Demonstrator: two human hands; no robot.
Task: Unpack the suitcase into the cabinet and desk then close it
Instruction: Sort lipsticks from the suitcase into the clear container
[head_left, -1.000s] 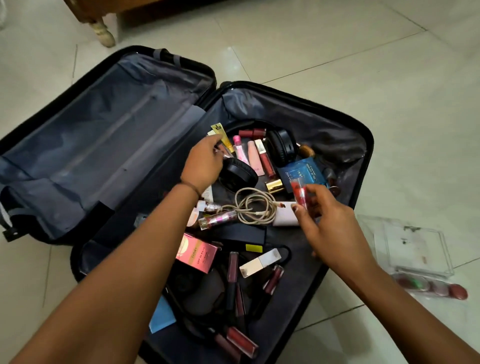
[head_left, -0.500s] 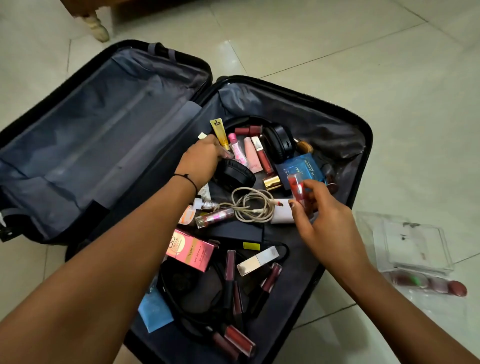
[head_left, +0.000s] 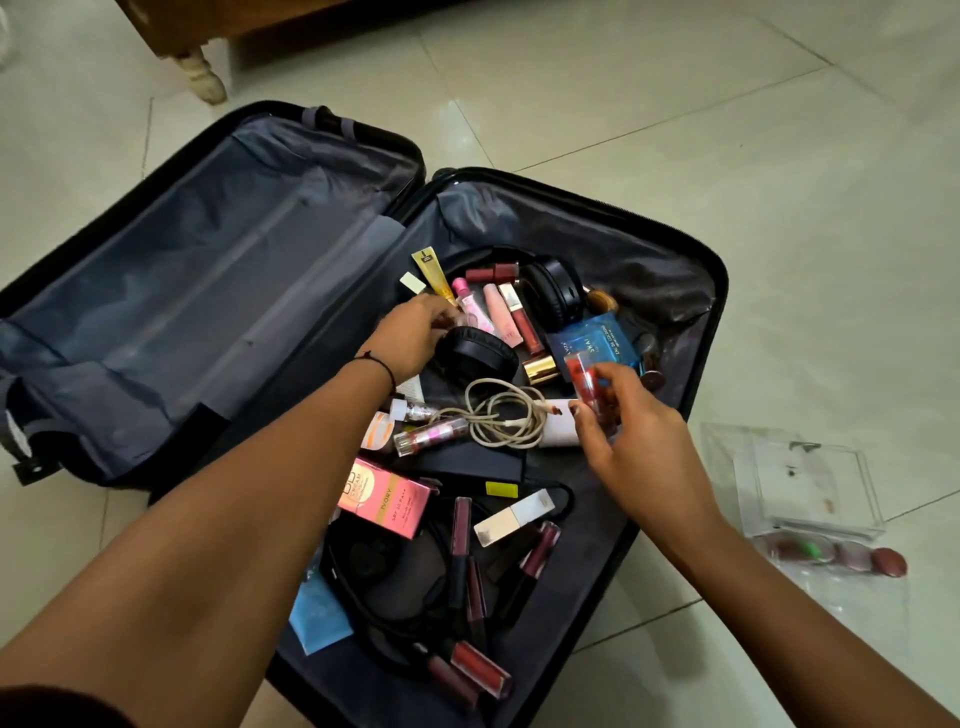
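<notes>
The black suitcase (head_left: 709, 291) lies open on the tiled floor. Its left half (head_left: 208, 291) shows only grey lining. The right half holds black headphones (head_left: 550, 293), a coiled cable (head_left: 498, 415), a pink box (head_left: 384, 496), a blue packet (head_left: 597, 340) and several lip-gloss tubes (head_left: 480, 667). My left hand (head_left: 413, 335) reaches in beside the near ear cup (head_left: 478, 356), fingers curled over small items next to a yellow sachet (head_left: 434, 270); what it holds is hidden. Above the white charger (head_left: 561, 428), my right hand (head_left: 634, 441) pinches a small red tube (head_left: 584, 382).
On the floor to the right of the suitcase stands a clear plastic box (head_left: 810, 478), with round compacts in a clear pouch (head_left: 841, 556) in front of it. A wooden furniture leg (head_left: 202, 78) stands behind the suitcase at top left.
My right hand has raised the red tube slightly while still holding it. My left hand stays at the same spot by the ear cup, its fingers shifting a little.
</notes>
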